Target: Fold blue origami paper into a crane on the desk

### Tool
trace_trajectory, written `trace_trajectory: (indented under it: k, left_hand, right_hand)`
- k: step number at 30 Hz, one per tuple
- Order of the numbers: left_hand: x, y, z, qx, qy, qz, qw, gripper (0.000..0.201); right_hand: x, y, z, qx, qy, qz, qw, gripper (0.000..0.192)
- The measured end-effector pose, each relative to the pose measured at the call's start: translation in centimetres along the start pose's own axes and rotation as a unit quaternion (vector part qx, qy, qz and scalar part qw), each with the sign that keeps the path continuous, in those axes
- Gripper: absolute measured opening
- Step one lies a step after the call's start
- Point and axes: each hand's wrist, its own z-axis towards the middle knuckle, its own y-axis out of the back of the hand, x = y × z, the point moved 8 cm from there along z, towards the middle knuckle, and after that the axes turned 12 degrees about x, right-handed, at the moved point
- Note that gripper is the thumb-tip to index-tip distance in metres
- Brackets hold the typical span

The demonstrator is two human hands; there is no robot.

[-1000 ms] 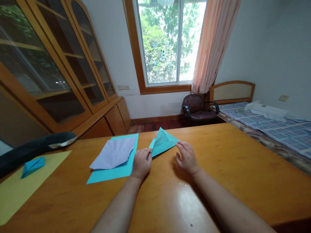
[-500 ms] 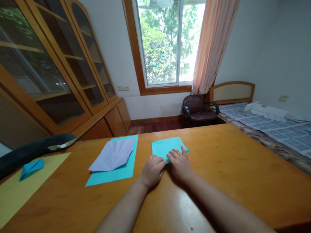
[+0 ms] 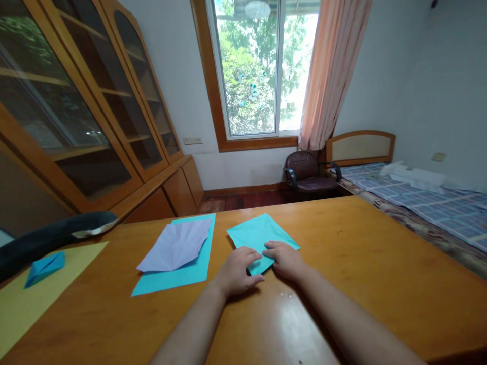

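Observation:
A turquoise sheet of paper (image 3: 262,230) lies on the wooden table, turned with one corner toward me and faint creases across it. My left hand (image 3: 240,271) is at its near left edge, thumb and fingers apart around the near corner. On the near right edge rests my right hand (image 3: 285,259), its fingers stretched out over the paper. The parts of the sheet under my fingers are hidden.
Left of my hands, a creased pale purple paper (image 3: 177,246) lies on another turquoise sheet (image 3: 171,285). Farther left, a folded blue paper piece (image 3: 45,267) sits on a yellow sheet (image 3: 23,309). An office chair (image 3: 304,170) stands beyond the table (image 3: 380,284).
The turquoise sheet has turned so that a corner points toward me. My left hand has opened, with its thumb now away from the fingers; my right hand has shifted slightly nearer.

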Motion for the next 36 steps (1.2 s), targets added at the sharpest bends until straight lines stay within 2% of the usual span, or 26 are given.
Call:
trace_trajectory:
  k: [4,6,8,13,17,21,25,28,32,36]
  left_hand:
    - [2.4,0.8,-0.5,0.010,0.040,-0.004,0.999,0.097]
    - [3.1,0.8,-0.7,0.028,0.058,0.011,0.998,0.103]
    - [3.4,0.7,-0.7,0.029,0.073,0.027,0.997,0.094]
    - [3.4,0.9,-0.7,0.011,0.085,0.034,0.996,0.040]
    - [3.7,1.0,-0.8,0.034,0.104,0.033,0.993,0.018]
    - [4.3,0.8,-0.9,0.053,0.124,0.034,0.990,0.015]
    - [5.2,0.7,-1.0,0.049,0.151,0.017,0.987,0.018]
    - [5.6,0.8,-1.2,0.050,0.162,-0.007,0.985,0.018]
    - [6.2,1.0,-1.5,0.043,0.172,-0.044,0.983,0.017]
    - [7.2,1.4,-1.9,0.010,0.196,-0.070,0.978,0.022]
  right_hand:
    - [-1.5,0.4,-0.3,-0.008,0.017,0.057,0.998,0.056]
    - [-2.0,0.6,-0.5,-0.015,0.018,0.084,0.996,0.060]
    - [-1.9,0.8,-0.7,-0.022,0.028,0.103,0.994,0.060]
    - [-0.3,1.4,-1.1,-0.019,0.075,0.136,0.988,0.058]
    - [0.3,1.6,-1.2,-0.004,0.092,0.178,0.980,0.048]
    - [-1.2,1.5,-1.0,-0.025,0.056,0.208,0.976,0.039]
    - [-3.9,1.1,-1.0,-0.061,-0.014,0.224,0.973,0.056]
    - [-5.1,1.0,-0.9,-0.070,-0.045,0.212,0.974,0.057]
    - [-5.8,1.3,-0.8,-0.085,-0.050,0.227,0.969,0.047]
    - [-6.5,1.4,-0.5,-0.103,-0.054,0.260,0.959,0.046]
